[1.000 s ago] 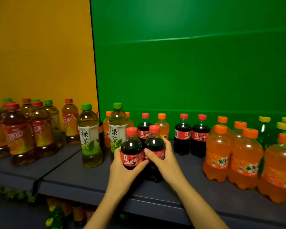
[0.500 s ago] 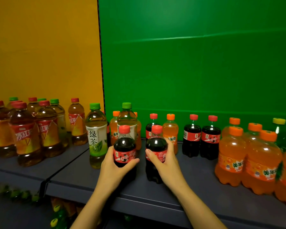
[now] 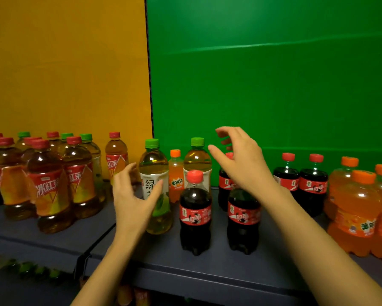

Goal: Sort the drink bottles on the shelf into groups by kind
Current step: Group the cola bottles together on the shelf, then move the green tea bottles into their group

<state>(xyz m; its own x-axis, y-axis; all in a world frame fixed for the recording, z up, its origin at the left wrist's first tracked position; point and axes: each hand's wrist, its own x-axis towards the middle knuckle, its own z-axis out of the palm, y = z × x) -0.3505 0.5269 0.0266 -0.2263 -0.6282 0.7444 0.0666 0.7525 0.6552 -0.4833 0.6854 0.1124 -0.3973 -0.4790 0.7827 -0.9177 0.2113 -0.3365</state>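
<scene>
A yellow panel and a green panel form the far wall. A dark shelf runs below them from left to right. On the left stands a cluster of red-capped tea bottles, with several green-capped ones mixed in. On the right stands a cluster of orange soda bottles. Two front cola bottles stand upright near the shelf edge at centre, slightly apart. Three rear cola bottles stand farther back. Two green tea bottles stand left of centre, with a small orange bottle between them. The left hand is spread open at the nearer green tea bottle, thumb in front of its label; contact cannot be determined. The right hand hovers above the right front cola bottle, fingers loosely curved and apart, holding nothing.
</scene>
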